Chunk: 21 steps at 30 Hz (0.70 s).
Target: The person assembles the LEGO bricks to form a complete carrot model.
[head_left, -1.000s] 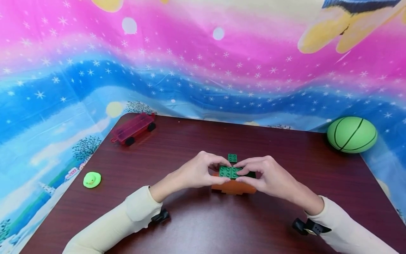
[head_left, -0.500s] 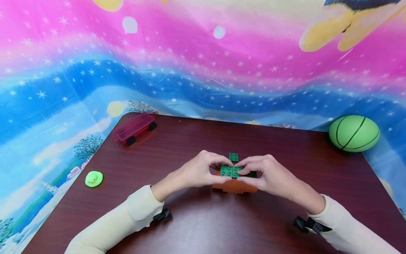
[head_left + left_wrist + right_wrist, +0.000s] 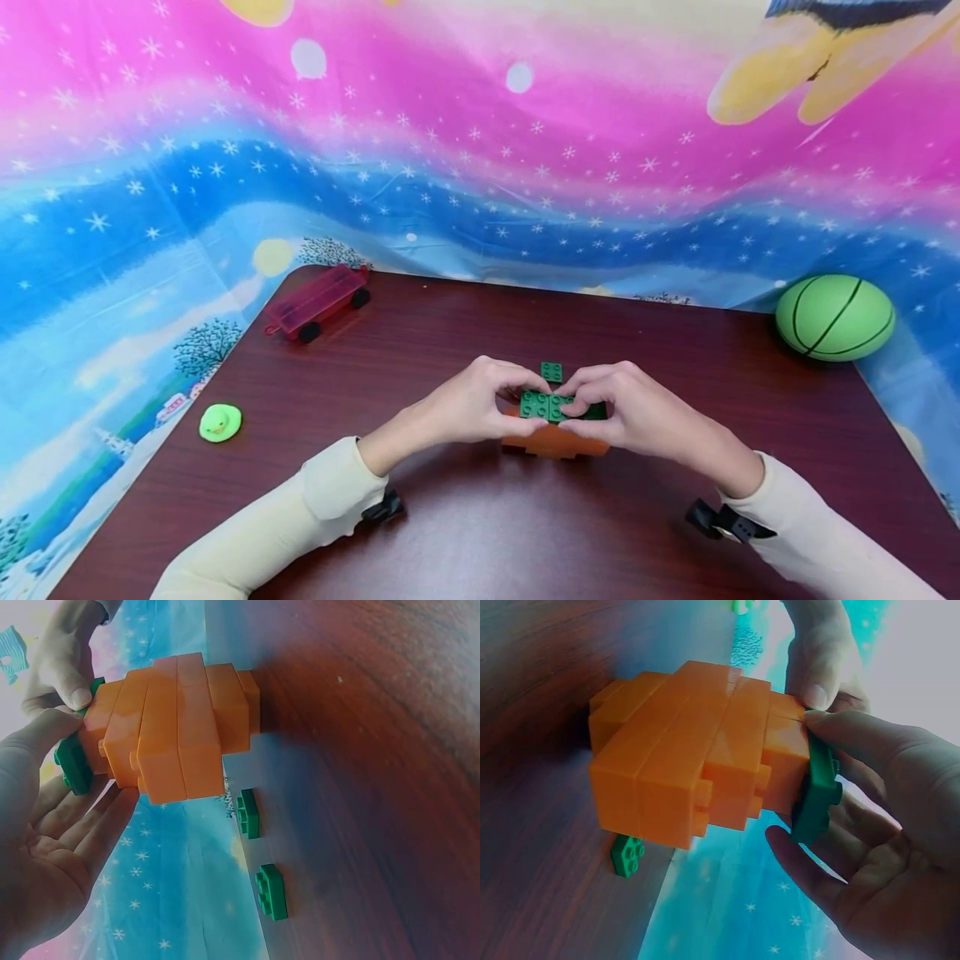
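A stepped build of orange toy building bricks (image 3: 555,442) stands on the table, wider in its middle layers than at the top, as both wrist views show. Flat green bricks (image 3: 534,404) lie side by side across its top. My left hand (image 3: 468,404) pinches the left green brick, thumb on the near edge and fingers on the far edge. From the other side, my right hand (image 3: 641,412) grips the right-hand green brick (image 3: 817,791), one fingertip over its studs. The two thumbs nearly meet. Part of the green layer is hidden under the right fingers.
Behind the build lie loose green bricks (image 3: 247,814), with one (image 3: 551,372) showing in the head view. A red toy wagon (image 3: 318,304) stands back left, a lime rubber duck (image 3: 221,423) at the left edge, a green ball (image 3: 835,318) back right. A printed cloth hangs behind.
My right hand and wrist have shifted very slightly left. The left hand, the orange build and the loose brick stay in place.
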{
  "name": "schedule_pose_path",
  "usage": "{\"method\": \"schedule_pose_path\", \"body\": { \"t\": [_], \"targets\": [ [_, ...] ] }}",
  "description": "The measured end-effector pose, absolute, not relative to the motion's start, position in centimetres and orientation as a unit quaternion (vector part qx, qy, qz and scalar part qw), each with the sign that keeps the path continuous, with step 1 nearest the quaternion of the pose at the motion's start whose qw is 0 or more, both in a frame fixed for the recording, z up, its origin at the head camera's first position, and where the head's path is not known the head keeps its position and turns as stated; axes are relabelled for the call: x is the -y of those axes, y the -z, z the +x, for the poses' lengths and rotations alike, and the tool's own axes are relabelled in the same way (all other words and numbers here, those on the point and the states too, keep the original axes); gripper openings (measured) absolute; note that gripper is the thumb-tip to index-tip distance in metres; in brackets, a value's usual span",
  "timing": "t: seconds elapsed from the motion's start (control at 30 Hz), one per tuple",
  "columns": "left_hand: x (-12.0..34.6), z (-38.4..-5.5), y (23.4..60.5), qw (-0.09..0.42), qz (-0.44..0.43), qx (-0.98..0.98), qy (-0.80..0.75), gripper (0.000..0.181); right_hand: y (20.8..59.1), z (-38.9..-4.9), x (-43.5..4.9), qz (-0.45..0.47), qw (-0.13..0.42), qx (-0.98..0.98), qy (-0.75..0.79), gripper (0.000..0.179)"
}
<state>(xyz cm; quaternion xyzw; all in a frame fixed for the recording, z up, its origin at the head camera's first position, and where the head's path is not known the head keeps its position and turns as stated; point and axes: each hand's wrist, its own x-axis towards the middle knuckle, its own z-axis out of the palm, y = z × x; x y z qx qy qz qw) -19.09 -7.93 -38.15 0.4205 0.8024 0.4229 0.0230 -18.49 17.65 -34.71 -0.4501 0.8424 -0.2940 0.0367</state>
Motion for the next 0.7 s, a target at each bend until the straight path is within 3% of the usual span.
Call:
{"method": "schedule_pose_path", "body": {
  "t": [0.33, 0.53, 0.7],
  "targets": [
    [7.5, -19.1, 38.5, -0.012, 0.426, -0.802, -0.418, 0.028, 34.8, -19.3, -18.3, -0.459, 0.037, -0.834, 0.302, 0.007],
    [7.5, -18.9, 38.4, -0.013, 0.411, -0.814, -0.411, 0.026, 35.0, -22.9, -18.8, -0.446, 0.019, -0.853, 0.272, 0.008],
    [7.4, -18.9, 38.3, -0.003, 0.405, -0.819, -0.406, 0.027, 36.8, -26.5, -19.4, -0.419, 0.057, -0.887, 0.186, 0.014]
  ]
}}
